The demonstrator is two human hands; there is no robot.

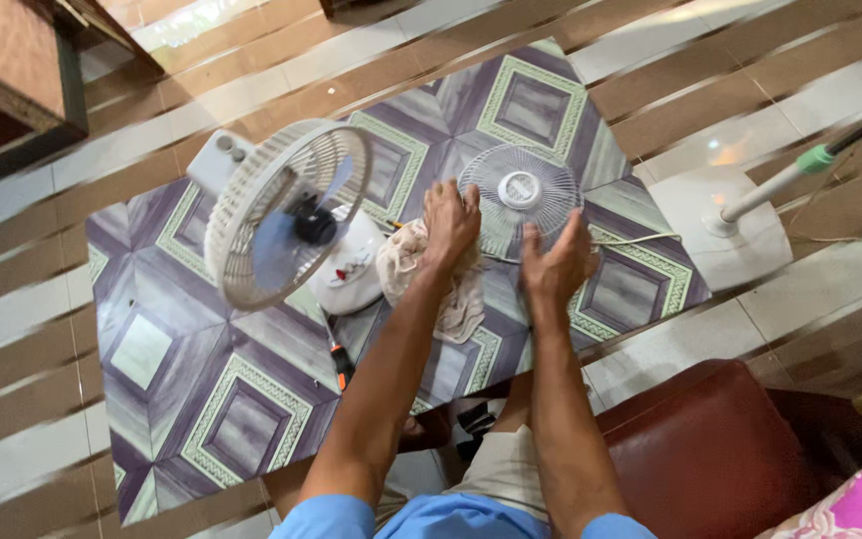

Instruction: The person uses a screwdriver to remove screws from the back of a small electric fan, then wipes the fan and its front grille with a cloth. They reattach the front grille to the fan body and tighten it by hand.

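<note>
My left hand (449, 224) presses down on a crumpled beige cloth (451, 295) lying on the patterned table (241, 399). My right hand (558, 266) is held flat beside it, fingers together, with what looks like a translucent fan blade under the palm; I cannot tell if it grips it. Just beyond both hands lies a loose white fan grille (519, 194), flat on the table. To the left stands a white table fan (281, 215) with its rear guard and a blue blade, motor in the middle.
A screwdriver with an orange and black handle (340, 365) lies on the table near my left forearm. A white pedestal fan base with its pole (740, 215) stands on the tiled floor at the right. A brown seat (710, 449) is at the bottom right.
</note>
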